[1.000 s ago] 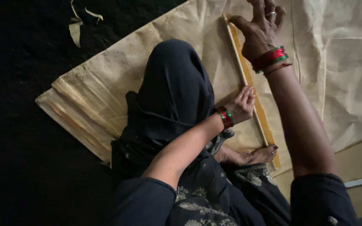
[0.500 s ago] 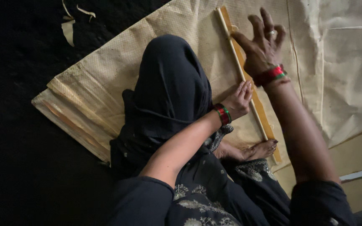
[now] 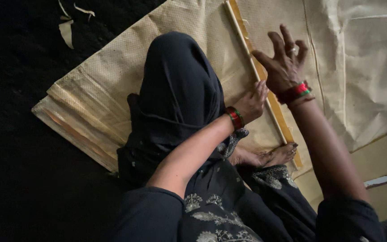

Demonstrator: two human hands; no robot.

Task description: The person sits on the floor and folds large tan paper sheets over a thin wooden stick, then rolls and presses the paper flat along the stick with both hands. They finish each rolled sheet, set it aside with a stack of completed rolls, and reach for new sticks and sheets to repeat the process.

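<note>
Head view, person seated on the floor on a stack of beige woven sacks [image 3: 113, 85], legs in dark cloth, one knee raised. A long yellow wooden strip [image 3: 251, 58] lies across the top sack, running from the upper middle of the frame down toward the person's bare foot [image 3: 274, 157], whose toes sit at its lower end.

Right hand [image 3: 285, 62]: spread wide, fingers splayed, palm down over the strip about midway along it. Thumb side on or at the strip's edge, other fingers out on the sack to the right of it. Not gripping anything; looks like flat pressing, exact contact under the palm hard to tell. Ring on one finger, red and green bangles at the wrist.

Left hand [image 3: 251, 103]: loosely curled, fingertips touching the left edge of the strip just below the right hand. Nothing enclosed in it. Red and green bangle at the wrist too.

More beige sheet [image 3: 368, 80] spreads to the right, creased. Dark floor [image 3: 19, 170] at left, with a few pale scraps [image 3: 68, 27] at upper left, well apart from the hands.
</note>
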